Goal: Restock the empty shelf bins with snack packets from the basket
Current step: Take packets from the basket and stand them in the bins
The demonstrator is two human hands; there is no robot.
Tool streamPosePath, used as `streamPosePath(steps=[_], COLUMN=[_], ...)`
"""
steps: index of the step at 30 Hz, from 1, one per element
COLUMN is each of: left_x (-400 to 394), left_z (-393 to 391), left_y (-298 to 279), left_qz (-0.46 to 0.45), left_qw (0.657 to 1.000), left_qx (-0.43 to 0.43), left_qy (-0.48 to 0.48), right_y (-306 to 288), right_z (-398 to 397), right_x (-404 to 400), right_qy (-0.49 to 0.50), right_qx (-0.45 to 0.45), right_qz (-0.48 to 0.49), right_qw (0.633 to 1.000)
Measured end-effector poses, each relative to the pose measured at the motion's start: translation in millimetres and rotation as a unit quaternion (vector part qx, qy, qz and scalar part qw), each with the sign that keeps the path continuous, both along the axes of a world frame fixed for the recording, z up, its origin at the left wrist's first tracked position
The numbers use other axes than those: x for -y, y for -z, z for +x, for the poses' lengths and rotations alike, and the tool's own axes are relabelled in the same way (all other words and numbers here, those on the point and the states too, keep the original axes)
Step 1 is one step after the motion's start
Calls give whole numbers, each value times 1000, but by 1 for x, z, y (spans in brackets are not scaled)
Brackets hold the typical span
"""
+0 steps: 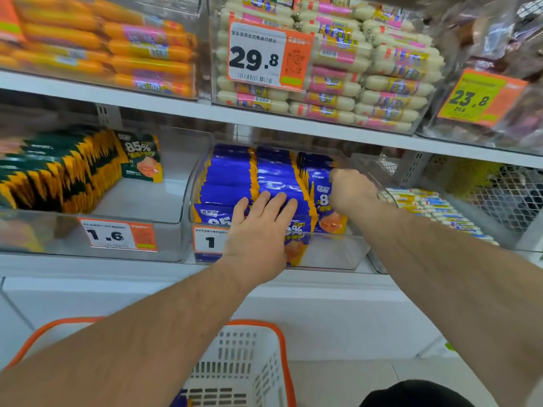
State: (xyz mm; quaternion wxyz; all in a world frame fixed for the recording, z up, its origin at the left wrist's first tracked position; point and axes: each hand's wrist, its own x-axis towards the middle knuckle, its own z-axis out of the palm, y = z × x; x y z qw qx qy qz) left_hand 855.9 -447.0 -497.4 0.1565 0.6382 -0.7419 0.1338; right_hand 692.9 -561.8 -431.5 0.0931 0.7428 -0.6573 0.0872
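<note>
Our left hand (258,227) lies flat, fingers spread, on the blue snack packets (273,177) in the middle clear bin (332,254), covering most of its price tag (209,241). Our right hand (351,189) curls over the right-hand row; we cannot tell if it grips anything. Our arms hide most of the basket (249,356) below.

**Shelves and floor**

Upper shelf (176,108) carrying clear bins: orange sausages (117,45) at left, white sausages (352,69) in the middle behind a 29.8 tag (264,55), dark packs (505,66) at right behind a 23.8 tag (477,98).

Lower shelf (88,264) bearing a left bin (164,239) of green packets (58,171), tagged 1.6, just beside a middle bin (338,251) packed with blue packets (235,177), and a right bin (379,265) of small sticks (435,207).

Floor (352,374) supporting a white basket (249,362) with orange rim.
</note>
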Motion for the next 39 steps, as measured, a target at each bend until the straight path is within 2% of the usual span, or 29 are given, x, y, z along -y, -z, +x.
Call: streamPosePath(steps=[3, 8, 12, 14, 17, 19, 21, 24, 28, 30, 33, 37, 39], left_x=[-1, -10, -35, -48, -68, -86, -103, -124, -143, -146, -146, -148, -148], left_z=[1, 5, 26, 43, 74, 98, 125, 160, 188, 195, 198, 204, 206], left_y=[-4, -19, -17, -9, 4, 13, 32, 63, 102, 118, 140, 166, 174], left_qz=[18, 48, -100, -130, -79, 15, 114, 216, 314, 360, 414, 462, 477], left_qw=[1000, 997, 985, 981, 989, 993, 988, 972, 942, 922, 895, 868, 859], left_qx=[-11, -50, -99, -111, -102, -108, -105, -93, -109, -130, -158, -173, -175], left_qy=[9, 39, 99, 88, 66, 47, 17, -28, -53, -53, -55, -57, -62], right_y=[-2, -13, -7, 4, 25, 45, 77, 136, 224, 267, 325, 389, 411], right_z=[-1, 14, 51, 75, 115, 142, 165, 185, 196, 194, 186, 172, 168], right_x=[0, -29, -69, -89, -114, -129, -142, -159, -175, -182, -196, -205, -207], right_qy=[-6, -49, -129, -170, -228, -258, -270, -264, -210, -195, -176, -253, -287], right_qx=[42, 167, 257, 282, 330, 373, 384, 355, 242, 186, 54, -121, -165], right_qz=[-35, -122, -167, -168, -170, -159, -110, 25, 216, 301, 437, 463, 445], right_qw=[998, 977, 943, 929, 900, 877, 876, 896, 922, 915, 880, 841, 832])
